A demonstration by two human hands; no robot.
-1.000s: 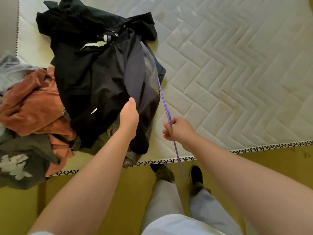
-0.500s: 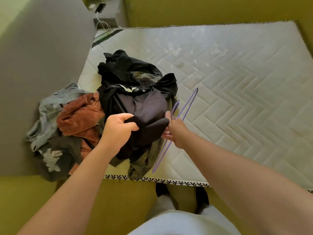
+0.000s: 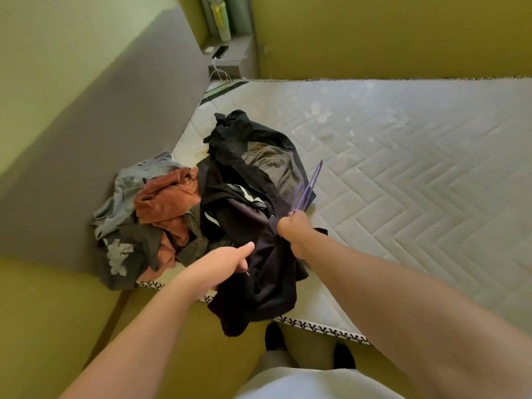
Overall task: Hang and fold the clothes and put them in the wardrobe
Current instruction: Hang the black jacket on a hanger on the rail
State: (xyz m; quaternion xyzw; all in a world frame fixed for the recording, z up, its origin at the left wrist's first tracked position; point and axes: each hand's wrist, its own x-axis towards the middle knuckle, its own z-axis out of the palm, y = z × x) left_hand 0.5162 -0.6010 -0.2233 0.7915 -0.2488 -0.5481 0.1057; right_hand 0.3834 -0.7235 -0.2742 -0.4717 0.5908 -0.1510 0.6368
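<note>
dark garment (image 3: 259, 254) now dragged over mattress (image 3: 403, 182) edge, yellow-green walls (image 3: 374, 33)

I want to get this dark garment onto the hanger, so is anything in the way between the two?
Nothing visible. The right hand holds the purple hanger and also grips the dark garment, while the left hand holds the same cloth. The wardrobe is not in view.

We see bare forearms, a white top (image 3: 302, 384), grey trousers (image 3: 276, 359) and dark shoes (image 3: 344, 357).
</note>
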